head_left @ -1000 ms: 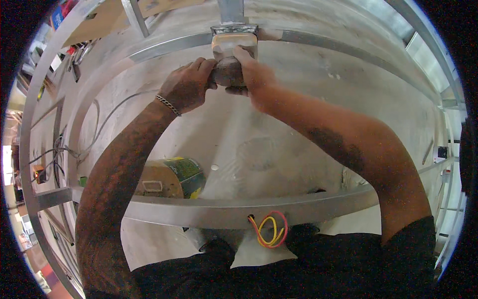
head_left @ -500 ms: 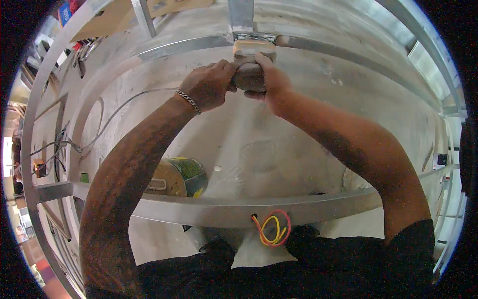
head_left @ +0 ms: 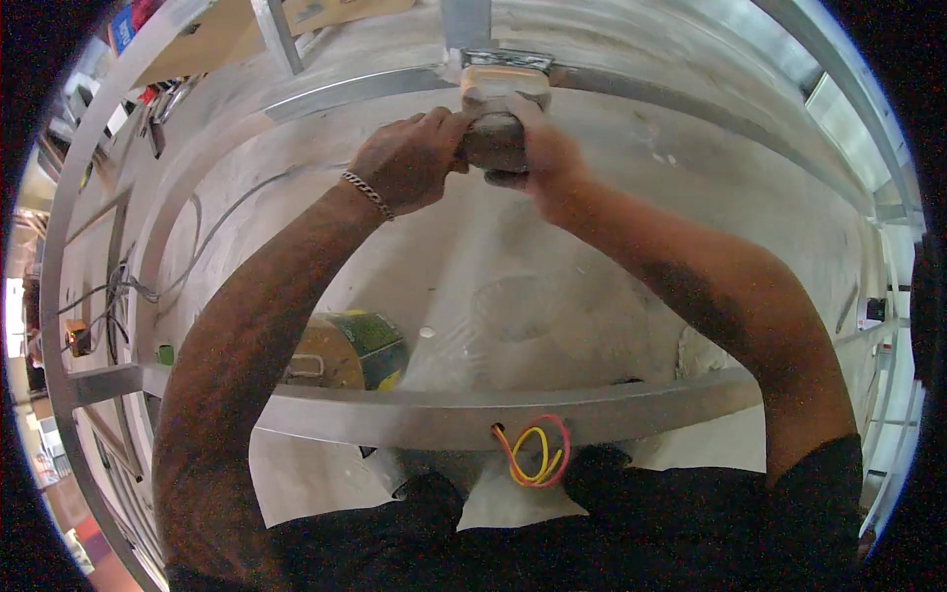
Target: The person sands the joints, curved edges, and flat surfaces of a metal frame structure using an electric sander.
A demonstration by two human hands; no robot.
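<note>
Both hands grip a dusty power sander (head_left: 503,87) at top centre, its base pressed against the junction of the metal frame (head_left: 345,91). My left hand (head_left: 414,158), with a chain bracelet at the wrist, closes round the tool's left side. Wrapped round its right side is my right hand (head_left: 547,148), thumb over the top. A thick grey dust coat covers the sander's body, and its pad is mostly hidden. The metal upright (head_left: 467,22) meets the crossbar just beyond the tool.
A curved crossbar (head_left: 641,403) spans in front of me, with red and yellow wires (head_left: 538,454) looping out of a hole. Behind it, on the floor, lies a brown and green can (head_left: 340,353). Grey cable (head_left: 232,212) trails at left; cardboard (head_left: 345,12) and tools (head_left: 163,109) lie beyond.
The sander and both hands have shifted slightly away from me, and the far bar sits a little higher in view. Both hands keep their grip on the tool.
</note>
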